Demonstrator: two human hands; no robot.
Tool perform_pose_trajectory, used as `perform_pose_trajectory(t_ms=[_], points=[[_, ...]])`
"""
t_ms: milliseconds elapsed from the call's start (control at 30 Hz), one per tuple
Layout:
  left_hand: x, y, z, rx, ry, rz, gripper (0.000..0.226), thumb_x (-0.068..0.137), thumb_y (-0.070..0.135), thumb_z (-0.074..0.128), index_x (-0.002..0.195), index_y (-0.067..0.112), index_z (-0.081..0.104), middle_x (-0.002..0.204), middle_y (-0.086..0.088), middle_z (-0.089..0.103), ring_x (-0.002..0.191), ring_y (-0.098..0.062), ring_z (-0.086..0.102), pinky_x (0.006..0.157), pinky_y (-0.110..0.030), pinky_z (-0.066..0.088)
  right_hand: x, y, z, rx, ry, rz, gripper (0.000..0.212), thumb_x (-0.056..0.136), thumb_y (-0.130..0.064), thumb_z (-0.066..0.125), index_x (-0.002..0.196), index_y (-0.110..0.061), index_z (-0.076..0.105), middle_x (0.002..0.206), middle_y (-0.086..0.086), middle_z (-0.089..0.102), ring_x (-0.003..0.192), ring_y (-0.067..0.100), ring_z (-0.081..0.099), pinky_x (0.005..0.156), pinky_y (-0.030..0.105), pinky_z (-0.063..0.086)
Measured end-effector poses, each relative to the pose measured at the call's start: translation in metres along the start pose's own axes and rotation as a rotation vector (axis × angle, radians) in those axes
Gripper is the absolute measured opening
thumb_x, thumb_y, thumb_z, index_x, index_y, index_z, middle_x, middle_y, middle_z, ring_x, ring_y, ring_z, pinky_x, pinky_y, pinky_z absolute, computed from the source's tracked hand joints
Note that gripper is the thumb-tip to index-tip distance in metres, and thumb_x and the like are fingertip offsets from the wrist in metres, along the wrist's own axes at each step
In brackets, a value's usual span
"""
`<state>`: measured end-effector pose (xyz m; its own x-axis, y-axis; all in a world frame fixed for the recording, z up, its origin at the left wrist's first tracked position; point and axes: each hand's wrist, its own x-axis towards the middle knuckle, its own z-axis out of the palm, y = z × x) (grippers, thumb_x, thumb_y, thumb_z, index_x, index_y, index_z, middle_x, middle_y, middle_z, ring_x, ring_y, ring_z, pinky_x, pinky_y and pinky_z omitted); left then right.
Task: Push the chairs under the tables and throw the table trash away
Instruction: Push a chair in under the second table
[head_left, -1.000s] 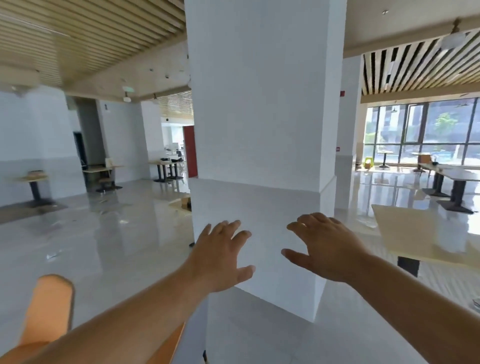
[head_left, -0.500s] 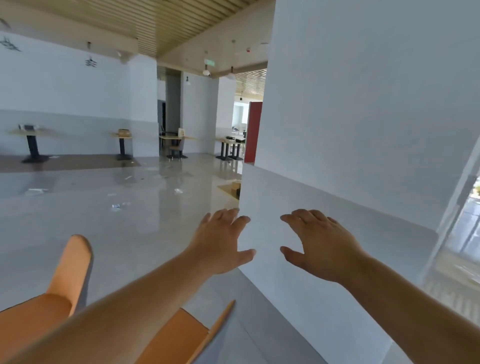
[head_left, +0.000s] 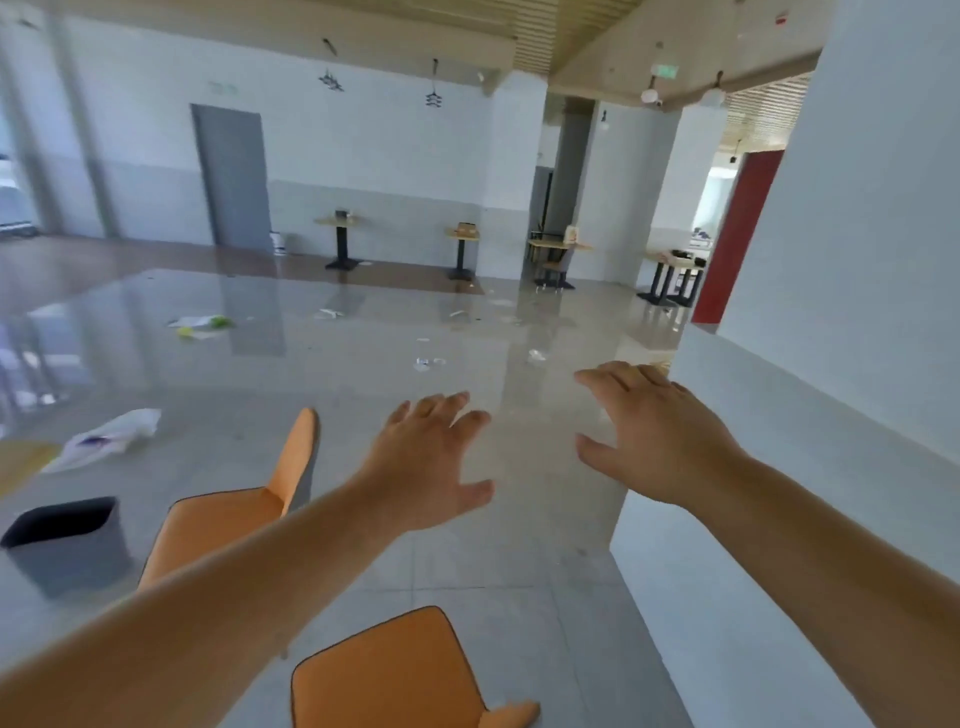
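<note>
Both my hands are stretched forward, palms down, holding nothing. My left hand (head_left: 431, 462) hovers with spread fingers just right of an orange chair (head_left: 234, 514), whose backrest stands upright. My right hand (head_left: 654, 431) floats near the corner of the white pillar (head_left: 831, 364). A second orange chair (head_left: 395, 675) shows at the bottom edge, below my left forearm. A dark grey trash bin (head_left: 67, 540) stands on the floor at the lower left. A crumpled white plastic bag (head_left: 109, 436) lies on the floor beyond the bin.
Scraps of litter (head_left: 202, 325) are scattered over the glossy tiled floor. Small pedestal tables (head_left: 340, 223) with items on them line the far wall. More tables (head_left: 670, 260) stand near a red panel. A grey door (head_left: 231, 176) is at the far left.
The view has swung left, away from the pillar, which has slid to the right. The bin, plastic bag and second chair have come into sight. Both hands stay out and empty.
</note>
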<state>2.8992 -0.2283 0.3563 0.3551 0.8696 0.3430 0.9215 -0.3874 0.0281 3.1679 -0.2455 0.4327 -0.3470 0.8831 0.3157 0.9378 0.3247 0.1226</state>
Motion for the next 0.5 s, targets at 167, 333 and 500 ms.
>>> perform_pose_trajectory(t_ms=[167, 333, 500], points=[[-0.041, -0.019, 0.017, 0.073, -0.058, -0.357, 0.085, 0.085, 0.083, 0.044, 0.155, 0.038, 0.032, 0.169, 0.002, 0.027, 0.151, -0.027, 0.029, 0.12, -0.052, 0.031, 0.071, -0.019, 0.083, 0.225, -0.018, -0.302, 0.073, 0.096, -0.06, 0.052, 0.158, -0.026, 0.033, 0.16, -0.001, 0.039, 0.142, 0.024, 0.038, 0.112, 0.042, 0.038], [-0.119, -0.007, 0.052, 0.144, -0.16, -0.658, 0.088, 0.084, 0.085, 0.04, 0.155, 0.034, 0.034, 0.165, 0.001, 0.036, 0.149, -0.027, 0.036, 0.118, -0.048, 0.036, 0.079, -0.052, 0.164, 0.357, -0.125, -0.567, 0.072, 0.096, -0.06, 0.05, 0.156, -0.023, 0.034, 0.157, 0.003, 0.043, 0.141, 0.027, 0.04, 0.11, 0.045, 0.041], [-0.175, 0.016, 0.129, 0.105, -0.341, -0.803, 0.093, 0.081, 0.09, 0.04, 0.158, 0.039, 0.03, 0.169, 0.002, 0.029, 0.152, -0.026, 0.033, 0.12, -0.049, 0.033, 0.027, -0.071, 0.256, 0.489, -0.227, -0.622, 0.071, 0.095, -0.065, 0.043, 0.154, -0.025, 0.036, 0.15, 0.0, 0.05, 0.135, 0.024, 0.045, 0.107, 0.043, 0.045]])
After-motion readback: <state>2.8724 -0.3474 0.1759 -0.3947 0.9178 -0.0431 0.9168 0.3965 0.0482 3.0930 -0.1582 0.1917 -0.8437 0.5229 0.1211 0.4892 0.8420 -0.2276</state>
